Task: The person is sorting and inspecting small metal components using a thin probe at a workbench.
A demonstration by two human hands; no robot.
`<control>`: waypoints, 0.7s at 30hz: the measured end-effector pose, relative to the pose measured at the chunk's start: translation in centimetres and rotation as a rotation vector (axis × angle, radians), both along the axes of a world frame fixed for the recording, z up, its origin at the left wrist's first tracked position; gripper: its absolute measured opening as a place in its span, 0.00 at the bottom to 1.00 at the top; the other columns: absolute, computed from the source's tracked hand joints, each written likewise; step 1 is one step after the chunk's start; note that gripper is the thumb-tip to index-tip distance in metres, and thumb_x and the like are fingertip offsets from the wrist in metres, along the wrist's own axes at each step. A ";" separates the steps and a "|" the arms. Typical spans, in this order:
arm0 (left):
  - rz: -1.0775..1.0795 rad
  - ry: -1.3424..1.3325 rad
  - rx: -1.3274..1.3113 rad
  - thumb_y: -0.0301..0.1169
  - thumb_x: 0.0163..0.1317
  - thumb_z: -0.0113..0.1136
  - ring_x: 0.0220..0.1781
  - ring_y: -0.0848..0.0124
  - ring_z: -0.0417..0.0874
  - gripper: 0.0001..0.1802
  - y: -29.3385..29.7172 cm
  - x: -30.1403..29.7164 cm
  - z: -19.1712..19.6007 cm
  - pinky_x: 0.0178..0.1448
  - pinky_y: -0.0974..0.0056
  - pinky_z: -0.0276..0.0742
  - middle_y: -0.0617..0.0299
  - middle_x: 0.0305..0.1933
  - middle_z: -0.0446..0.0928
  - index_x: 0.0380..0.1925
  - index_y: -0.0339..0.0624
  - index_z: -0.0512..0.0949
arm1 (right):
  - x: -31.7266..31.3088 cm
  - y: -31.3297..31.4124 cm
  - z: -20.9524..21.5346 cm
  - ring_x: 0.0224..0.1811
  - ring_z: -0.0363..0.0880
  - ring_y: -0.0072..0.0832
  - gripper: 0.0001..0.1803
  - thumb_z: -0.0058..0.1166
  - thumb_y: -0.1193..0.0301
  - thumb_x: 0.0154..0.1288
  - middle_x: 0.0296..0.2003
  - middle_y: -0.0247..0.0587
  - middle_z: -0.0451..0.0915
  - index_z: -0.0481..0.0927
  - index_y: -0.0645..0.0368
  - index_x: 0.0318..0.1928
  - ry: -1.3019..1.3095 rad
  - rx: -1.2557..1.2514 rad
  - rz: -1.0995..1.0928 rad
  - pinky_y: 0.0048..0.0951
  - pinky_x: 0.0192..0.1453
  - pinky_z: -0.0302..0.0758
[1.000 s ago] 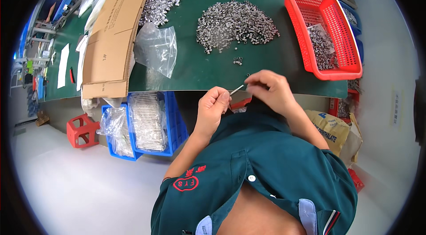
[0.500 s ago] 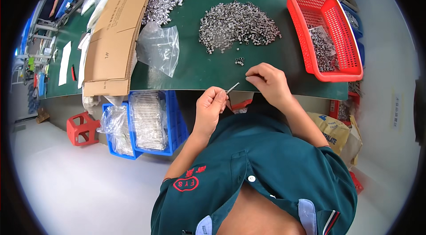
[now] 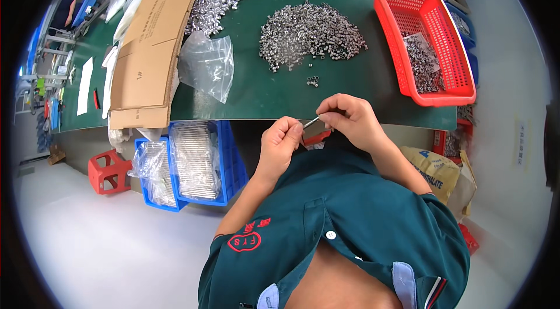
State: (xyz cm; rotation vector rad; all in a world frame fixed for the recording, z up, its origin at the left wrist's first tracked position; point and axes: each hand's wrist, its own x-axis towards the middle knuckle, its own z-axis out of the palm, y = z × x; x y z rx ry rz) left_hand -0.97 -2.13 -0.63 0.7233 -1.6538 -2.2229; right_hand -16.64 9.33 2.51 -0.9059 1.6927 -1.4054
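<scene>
hands pinch thin metal pin: left hand, right hand grips closed; clear bag beside cardboard.

Thin metal pin ends hidden inside both hands; tiny loose parts too small to tell

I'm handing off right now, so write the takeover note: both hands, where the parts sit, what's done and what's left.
Left hand: closed on the near end of a thin metal pin, at the table's near edge.
Right hand: fingers pinched at the pin's far end; whether a small part sits there cannot be told.
Parts: loose metal sleeves in a pile mid-table, a few strays nearer the hands.
Done: some metal parts lie in the red basket.
Left: the big pile remains.
</scene>
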 end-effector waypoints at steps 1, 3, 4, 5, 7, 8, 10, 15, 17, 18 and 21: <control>0.002 0.001 -0.001 0.33 0.68 0.51 0.23 0.83 0.64 0.11 0.0 0.0 0.2 0.29 0.76 0.60 0.71 0.20 0.66 0.30 0.38 0.72 | 0.1 0.0 -0.1 0.29 0.75 0.16 0.04 0.54 0.81 0.61 0.28 0.32 0.77 0.77 0.66 0.37 0.001 -0.001 0.002 0.18 0.34 0.74; 0.005 0.007 0.011 0.34 0.68 0.51 0.23 0.83 0.64 0.11 0.1 0.0 0.5 0.29 0.76 0.60 0.71 0.20 0.66 0.30 0.38 0.72 | 0.2 0.2 -0.4 0.29 0.75 0.17 0.05 0.54 0.82 0.59 0.27 0.34 0.76 0.76 0.66 0.38 0.096 -0.088 -0.003 0.19 0.34 0.74; 0.005 0.008 0.011 0.34 0.68 0.51 0.23 0.83 0.64 0.11 0.1 0.0 0.5 0.29 0.76 0.60 0.71 0.20 0.66 0.30 0.38 0.72 | 0.4 0.2 -0.4 0.29 0.75 0.17 0.05 0.54 0.82 0.59 0.27 0.34 0.76 0.76 0.66 0.38 0.098 -0.088 -0.004 0.19 0.34 0.74; 0.005 0.016 0.026 0.34 0.68 0.51 0.23 0.83 0.64 0.11 0.0 0.0 0.3 0.29 0.76 0.60 0.71 0.20 0.66 0.30 0.38 0.72 | 0.6 0.2 -0.3 0.28 0.75 0.18 0.05 0.54 0.82 0.59 0.27 0.34 0.76 0.76 0.66 0.37 0.180 -0.094 -0.026 0.20 0.33 0.74; 0.007 0.026 0.038 0.34 0.68 0.51 0.23 0.83 0.64 0.11 0.1 0.0 0.2 0.29 0.76 0.60 0.71 0.20 0.66 0.29 0.38 0.72 | 0.8 0.2 -0.4 0.28 0.75 0.19 0.05 0.54 0.82 0.59 0.27 0.35 0.76 0.76 0.66 0.37 0.263 -0.102 -0.046 0.20 0.32 0.74; 0.011 0.028 -0.001 0.34 0.68 0.51 0.23 0.83 0.64 0.12 0.2 0.0 0.1 0.29 0.76 0.60 0.71 0.20 0.66 0.29 0.38 0.72 | 1.0 0.2 -0.5 0.27 0.75 0.20 0.05 0.54 0.82 0.58 0.27 0.36 0.76 0.76 0.66 0.36 0.288 -0.104 -0.063 0.21 0.31 0.73; 0.014 0.031 -0.041 0.34 0.68 0.51 0.23 0.83 0.64 0.12 0.3 -0.1 0.1 0.29 0.76 0.60 0.71 0.20 0.66 0.29 0.38 0.71 | 1.1 0.2 -0.5 0.26 0.76 0.22 0.05 0.55 0.82 0.58 0.27 0.38 0.76 0.75 0.65 0.35 0.314 -0.107 -0.081 0.22 0.30 0.73; -0.001 0.047 -0.055 0.35 0.68 0.51 0.23 0.82 0.63 0.12 0.2 0.1 -0.1 0.29 0.75 0.60 0.70 0.21 0.66 0.29 0.39 0.71 | 0.9 0.0 -0.2 0.25 0.76 0.28 0.06 0.56 0.82 0.54 0.27 0.40 0.76 0.75 0.64 0.34 0.461 -0.197 -0.039 0.25 0.29 0.72; -0.018 0.077 0.064 0.35 0.68 0.51 0.22 0.82 0.62 0.12 0.1 0.0 0.1 0.29 0.75 0.60 0.70 0.21 0.65 0.29 0.39 0.70 | 0.7 -0.1 -0.1 0.26 0.76 0.28 0.06 0.56 0.82 0.54 0.28 0.41 0.76 0.75 0.64 0.34 0.453 -0.234 0.018 0.25 0.30 0.73; -0.036 0.105 0.184 0.35 0.68 0.51 0.22 0.81 0.61 0.12 0.0 0.0 0.2 0.29 0.74 0.60 0.70 0.20 0.64 0.29 0.39 0.70 | 0.7 -0.2 0.0 0.26 0.76 0.29 0.07 0.56 0.82 0.53 0.28 0.41 0.76 0.75 0.64 0.34 0.443 -0.271 0.075 0.25 0.30 0.73; -0.046 0.117 0.244 0.34 0.68 0.50 0.21 0.81 0.60 0.11 -0.2 -0.1 0.3 0.29 0.74 0.60 0.70 0.20 0.63 0.29 0.39 0.70 | 0.9 -0.3 -0.1 0.28 0.77 0.25 0.07 0.57 0.82 0.54 0.29 0.39 0.77 0.76 0.65 0.34 0.379 -0.188 0.071 0.25 0.32 0.73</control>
